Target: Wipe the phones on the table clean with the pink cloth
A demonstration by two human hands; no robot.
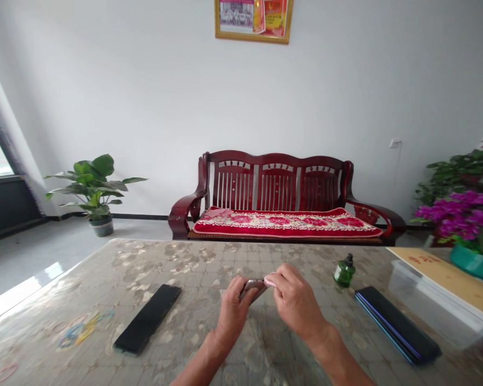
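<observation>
My left hand (232, 303) is closed around a smartphone (256, 285), held up over the table and seen nearly edge-on. Pinched in the fingers of my right hand (297, 303) is a small pale pink piece (269, 280), perhaps a cloth or pad, touching the phone's right end. Most of it is hidden by the fingers. Another black smartphone (148, 318) lies face up to the left of my hands. To the right, a small stack of phones (398, 324) rests on the table, and a green pump bottle (344, 272) stands behind it.
A patterned cover lies over the table (193, 343). Coloured rubber bands (79, 329) are scattered at the left. On the right, a clear plastic box (426, 300) sits under a tan folder (446, 276) and a pot of purple flowers (470, 214). Beyond the table is a wooden bench (277, 185).
</observation>
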